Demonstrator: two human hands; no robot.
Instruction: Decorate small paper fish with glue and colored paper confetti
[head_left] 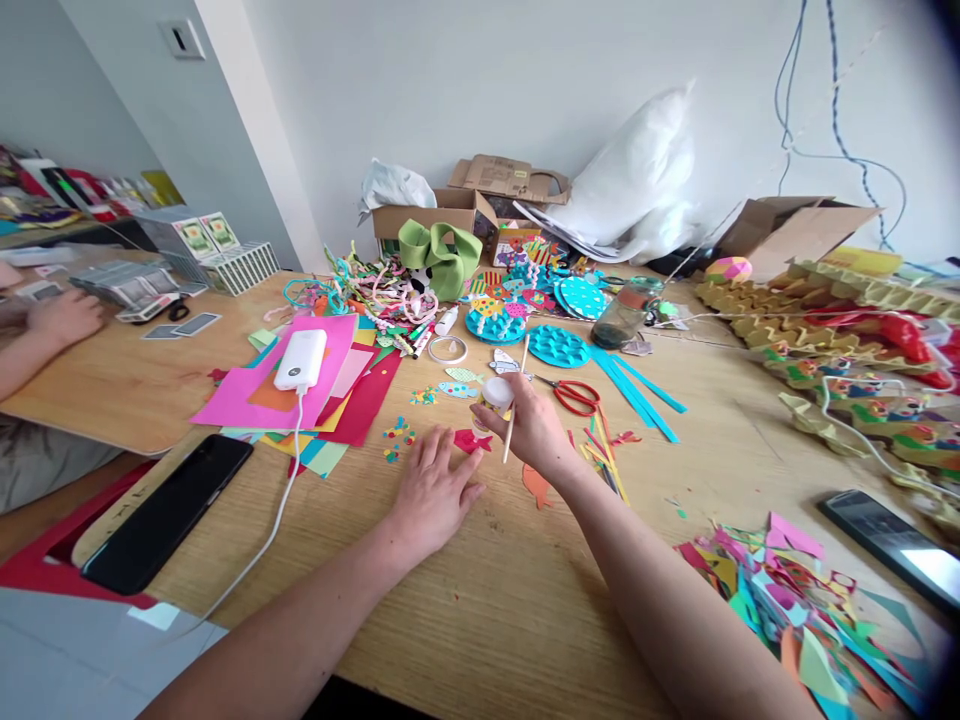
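Note:
My left hand (435, 492) lies on the wooden table with its fingers spread, a fingertip at the edge of a pink paper fish (471, 441). My right hand (536, 428) is closed around a small white-capped bottle (496, 394), with a thin pale stick (509, 440) held upright in the same grip. The bottle stands above the pink fish and hides part of it. An orange paper cutout (535, 485) lies below my right hand. Paper fish (457, 390) and small coloured paper dots (398, 436) lie beyond my left hand.
Red-handled scissors (577, 397) and blue paper strips (637, 395) lie right of centre. Coloured paper sheets carry a white power bank (301, 360) at left, near a black phone (169, 512). Paper scraps (787, 600) lie at lower right. Another person's hand (66, 318) rests at far left.

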